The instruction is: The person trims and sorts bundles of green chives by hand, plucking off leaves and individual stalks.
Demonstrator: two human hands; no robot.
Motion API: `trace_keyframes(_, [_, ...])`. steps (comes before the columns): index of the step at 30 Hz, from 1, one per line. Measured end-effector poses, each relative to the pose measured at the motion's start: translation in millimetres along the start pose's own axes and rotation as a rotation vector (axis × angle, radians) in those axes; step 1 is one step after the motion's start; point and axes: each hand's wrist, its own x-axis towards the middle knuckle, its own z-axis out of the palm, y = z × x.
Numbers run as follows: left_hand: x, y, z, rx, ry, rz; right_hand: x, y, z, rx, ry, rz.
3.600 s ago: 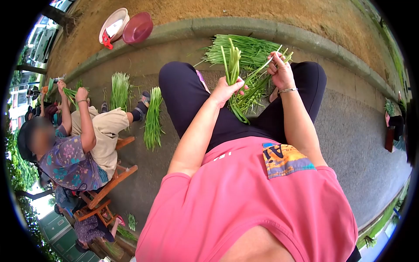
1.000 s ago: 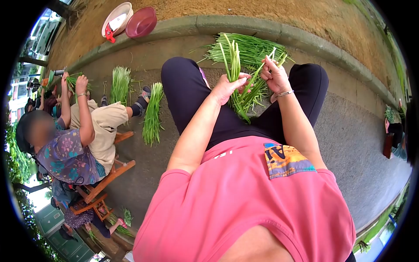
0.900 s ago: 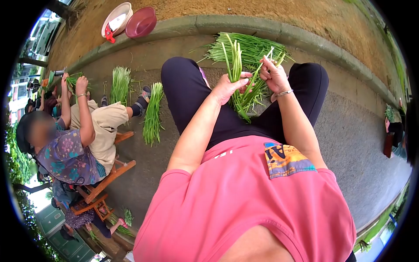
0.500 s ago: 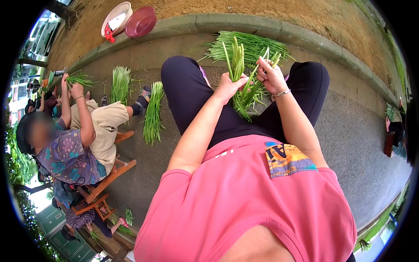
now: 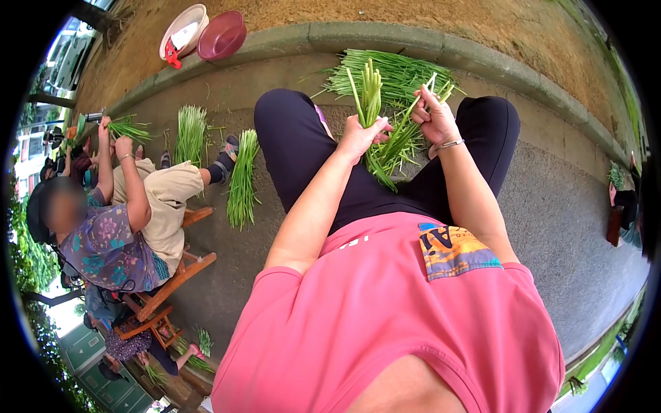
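Observation:
My left hand [image 5: 365, 138] is closed around a bundle of long green stalks [image 5: 370, 95], which look like garlic scapes. Their thick pale ends point up, and the green lengths trail down between my knees. To its right, my right hand [image 5: 438, 125] pinches a single stalk [image 5: 431, 81] with a whitish end between thumb and fingers. More loose stalks [image 5: 389, 160] hang below and between both hands. Beyond them a large heap of the same green stalks [image 5: 385, 72] lies on the ground by the curb.
Two bundles of stalks [image 5: 191, 134] [image 5: 242, 179] lie on the pavement to the left. A person [image 5: 110, 234] on a wooden stool [image 5: 180, 282] holds stalks there. Two basins, one pale [image 5: 200, 15] and one dark red [image 5: 222, 36], stand past the curb [image 5: 406, 38].
My right hand has moved slightly right and away from my left hand, drawing the stalk with it. The left hand keeps its bundle, tilted slightly more to the left.

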Motion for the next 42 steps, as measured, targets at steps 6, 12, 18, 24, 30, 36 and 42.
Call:
trace_keyframes(6, [0.8,-0.3,-3.7,0.137,0.061,-0.060,1.8,-3.2,-4.8,0.017,-0.078,-0.009])
trace_keyframes(12, [4.7,-5.3,-2.7,0.222,0.120,-0.066,3.9,-2.8,-7.2,0.005,-0.145,-0.031])
trace_keyframes(18, [5.5,-6.0,-4.4,0.237,0.087,-0.097,2.1,-5.1,-5.7,0.038,-0.108,-0.018])
trace_keyframes(24, [8.8,-10.2,-8.2,0.202,0.053,-0.098,7.7,-8.1,-9.9,-0.010,-0.004,-0.080])
trace_keyframes(30, [5.5,-2.7,-7.8,0.103,0.096,-0.053,11.2,-12.0,-19.2,-0.143,0.299,-0.301])
trace_keyframes(36, [5.2,-2.0,-11.5,0.074,0.115,-0.002,15.8,-8.4,-22.1,-0.184,0.302,-0.398])
trace_keyframes(42, [0.9,1.9,-3.8,0.102,-0.045,-0.113,-0.3,2.6,3.0,-0.231,0.010,-0.120])
